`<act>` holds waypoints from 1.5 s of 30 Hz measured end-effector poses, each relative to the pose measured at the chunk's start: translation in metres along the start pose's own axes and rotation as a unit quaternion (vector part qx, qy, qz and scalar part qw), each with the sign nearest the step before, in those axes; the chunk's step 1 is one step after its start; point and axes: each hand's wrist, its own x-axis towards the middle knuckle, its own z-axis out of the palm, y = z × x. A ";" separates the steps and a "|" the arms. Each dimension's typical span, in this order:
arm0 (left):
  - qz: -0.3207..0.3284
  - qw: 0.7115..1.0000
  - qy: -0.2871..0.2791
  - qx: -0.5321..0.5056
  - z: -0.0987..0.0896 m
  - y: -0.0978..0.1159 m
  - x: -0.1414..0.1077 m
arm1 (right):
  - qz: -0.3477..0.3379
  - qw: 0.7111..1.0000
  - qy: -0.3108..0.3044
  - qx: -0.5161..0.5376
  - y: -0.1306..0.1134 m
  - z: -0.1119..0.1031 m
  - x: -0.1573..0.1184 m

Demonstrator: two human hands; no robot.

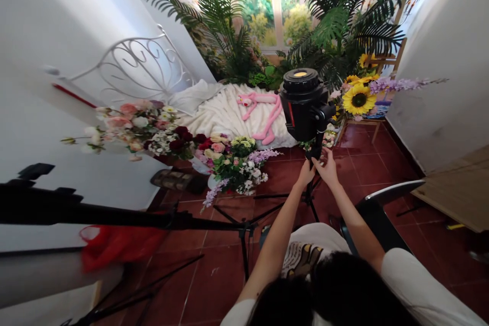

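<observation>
Red tiles [214,285] are backing the centre-right frame; left hand [306,172] is gripping the lamp stem [314,151]; right hand [327,166] is touching, grip unclear (bracing firmly helps).

The studio light [300,117] is looking smooth and mostly matt to me, the scrolled headboard [132,39] is resembling painted metal, and the blanket [225,114] is showing fleecy cloth.

The bed [284,141] is covered by a cream blanket [225,112]. On it, a pink plush [263,98] is laid, its feet toward the near edge.
</observation>
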 end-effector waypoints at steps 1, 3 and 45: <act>-0.003 1.000 -0.004 0.009 -0.001 0.003 -0.001 | -0.001 1.000 0.005 -0.002 0.004 -0.005 -0.008; -0.017 0.999 -0.014 0.031 -0.002 0.009 -0.002 | 0.007 1.000 0.010 -0.024 0.014 -0.015 -0.025; -0.091 0.986 -0.017 0.136 -0.006 0.028 -0.005 | 0.478 0.575 0.042 0.663 0.043 0.016 -0.053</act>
